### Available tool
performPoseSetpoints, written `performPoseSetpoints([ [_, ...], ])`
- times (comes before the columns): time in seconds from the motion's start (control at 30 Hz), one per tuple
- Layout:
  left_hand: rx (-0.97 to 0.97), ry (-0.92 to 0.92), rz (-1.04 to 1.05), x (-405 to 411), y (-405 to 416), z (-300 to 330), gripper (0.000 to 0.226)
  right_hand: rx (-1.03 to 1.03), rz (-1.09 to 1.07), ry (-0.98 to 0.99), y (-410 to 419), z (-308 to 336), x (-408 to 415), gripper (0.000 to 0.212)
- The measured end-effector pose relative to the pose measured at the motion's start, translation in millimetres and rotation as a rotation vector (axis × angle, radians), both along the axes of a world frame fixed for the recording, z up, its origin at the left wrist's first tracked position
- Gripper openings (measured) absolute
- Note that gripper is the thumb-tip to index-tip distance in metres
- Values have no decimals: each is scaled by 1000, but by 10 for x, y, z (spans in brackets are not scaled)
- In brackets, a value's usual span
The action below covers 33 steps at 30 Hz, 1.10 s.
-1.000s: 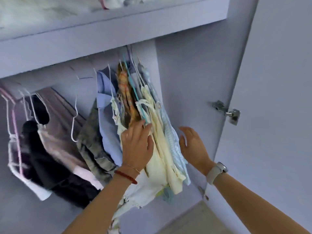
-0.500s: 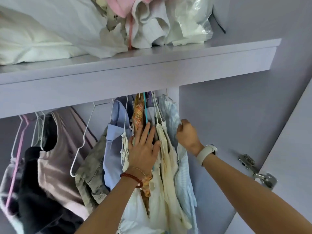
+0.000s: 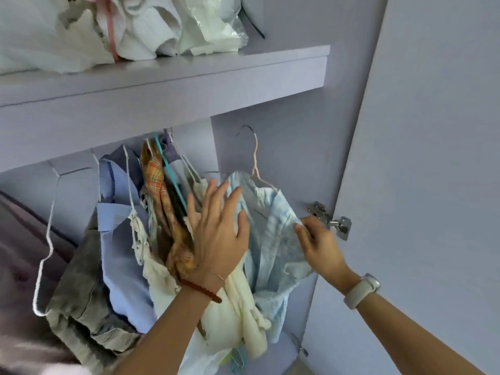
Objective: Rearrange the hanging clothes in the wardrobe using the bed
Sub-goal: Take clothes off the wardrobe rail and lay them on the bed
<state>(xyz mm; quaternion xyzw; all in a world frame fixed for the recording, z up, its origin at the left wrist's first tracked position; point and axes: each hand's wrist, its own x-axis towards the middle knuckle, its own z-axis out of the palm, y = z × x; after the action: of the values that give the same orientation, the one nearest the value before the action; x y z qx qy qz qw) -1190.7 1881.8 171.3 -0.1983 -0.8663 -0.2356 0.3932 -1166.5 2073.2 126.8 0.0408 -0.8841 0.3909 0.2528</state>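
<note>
Several garments hang bunched under the wardrobe shelf point(image 3: 162, 85): a blue shirt point(image 3: 119, 239), an orange plaid piece point(image 3: 162, 201), cream tops point(image 3: 235, 307) and grey trousers point(image 3: 81, 293). A pale blue garment point(image 3: 273, 234) on a pinkish wire hanger point(image 3: 255, 161) is off the rail, its hook in free air at the right. My right hand point(image 3: 320, 246) pinches this garment's edge. My left hand point(image 3: 216, 228) lies flat with straight fingers against the bunch and the pale blue garment's left side.
An empty white wire hanger point(image 3: 47, 250) dangles at the left beside dark mauve clothing point(image 3: 21, 239). Folded linens and plastic bags point(image 3: 151, 25) fill the top shelf. The open door point(image 3: 433, 158) and its metal hinge point(image 3: 331, 220) stand close to my right hand.
My right hand has lifted the pale blue garment with its hanger off the rail and drawn it right and toward me. My left hand stays pressed on the remaining clothes.
</note>
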Motion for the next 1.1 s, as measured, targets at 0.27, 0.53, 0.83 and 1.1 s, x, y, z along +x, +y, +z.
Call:
performPoseSetpoints([
  [0.27, -145, -471, -392, 552, 1173, -619, 52, 549, -374, 114, 1255, -403, 1896, 28],
  [0.53, -345, -688, -1133, 2032, 2449, -844, 32, 499, -1067, -114, 2189, -592, 3899, 31],
  [0.83, -133, -619, -1207, 3237, 4583, -520, 22, 312, -1448, -205, 2952, -488, 5439, 33],
  [1.1, -107, -475, -959, 3700, 6084, -584, 26, 211, -1305, -268, 3857, -383, 5723, 24],
])
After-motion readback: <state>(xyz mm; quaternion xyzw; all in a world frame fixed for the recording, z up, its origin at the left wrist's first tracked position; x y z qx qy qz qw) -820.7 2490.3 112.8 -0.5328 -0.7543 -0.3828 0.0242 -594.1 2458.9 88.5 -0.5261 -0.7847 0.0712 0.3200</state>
